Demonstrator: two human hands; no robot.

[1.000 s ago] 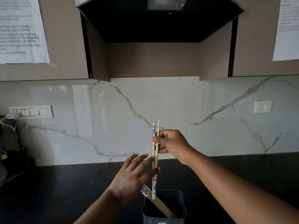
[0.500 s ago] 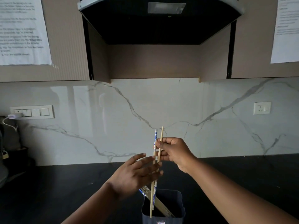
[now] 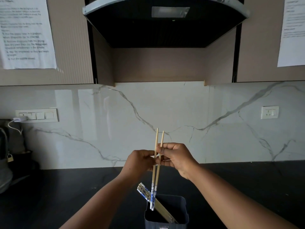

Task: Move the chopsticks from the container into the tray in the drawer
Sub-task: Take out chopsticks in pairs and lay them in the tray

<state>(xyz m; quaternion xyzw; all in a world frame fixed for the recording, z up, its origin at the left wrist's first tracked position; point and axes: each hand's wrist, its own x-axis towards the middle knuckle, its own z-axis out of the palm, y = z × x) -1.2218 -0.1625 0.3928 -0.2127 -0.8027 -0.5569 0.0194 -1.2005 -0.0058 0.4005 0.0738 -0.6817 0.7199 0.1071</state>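
Above the container point(image 3: 166, 212), both left hand point(image 3: 140, 161) and right hand point(image 3: 177, 157) pinch two upright chopsticks point(image 3: 156, 169).

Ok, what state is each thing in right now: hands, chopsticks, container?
Left hand: grips the held pair.
Right hand: pinches the held pair.
Pair of bamboo chopsticks with blue-white ends: upright, patterned ends down at the container's rim.
Dark square plastic container: on the counter, open-topped.
Remaining chopsticks: leaning inside the container.

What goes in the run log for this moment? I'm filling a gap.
stage: lifting pair | left hand: grips chopsticks | right hand: pinches chopsticks | container: more chopsticks inside | drawer: out of view
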